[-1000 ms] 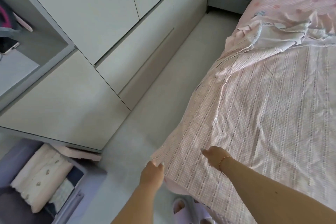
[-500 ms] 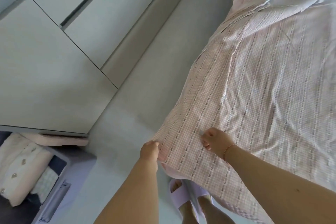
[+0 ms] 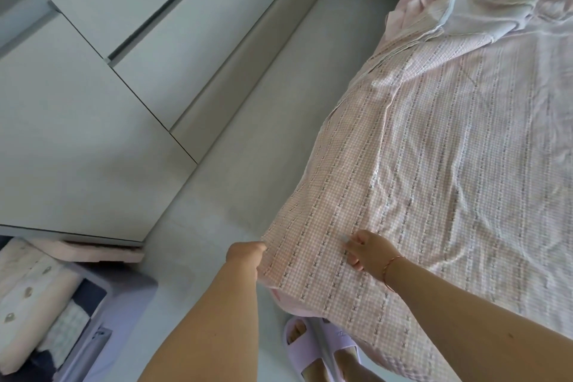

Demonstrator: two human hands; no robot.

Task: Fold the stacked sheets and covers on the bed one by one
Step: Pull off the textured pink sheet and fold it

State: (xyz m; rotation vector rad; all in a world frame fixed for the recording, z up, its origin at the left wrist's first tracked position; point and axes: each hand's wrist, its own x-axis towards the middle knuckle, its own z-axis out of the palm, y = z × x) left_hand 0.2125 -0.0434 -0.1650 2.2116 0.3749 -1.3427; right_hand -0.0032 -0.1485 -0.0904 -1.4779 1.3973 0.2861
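Pink gingham sheet [image 3: 449, 180]: spread over bed, corner overhanging floor-side edge; left hand [image 3: 246, 256] pinches that corner, right hand [image 3: 367, 253] grips fabric just beside; risk: uneven pull skews fold

Left hand [image 3: 246, 259] fisted, pinching cloth edge, forearm extended. Right hand [image 3: 369, 253] knuckles up, fingers curled into fabric; bracelet at wrist.

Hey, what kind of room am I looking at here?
Most likely a bedroom. A bed spread with a pink checked sheet fills the right side, flat white wardrobe doors line the wall opposite, and an open storage box of folded linens sits on the pale floor.
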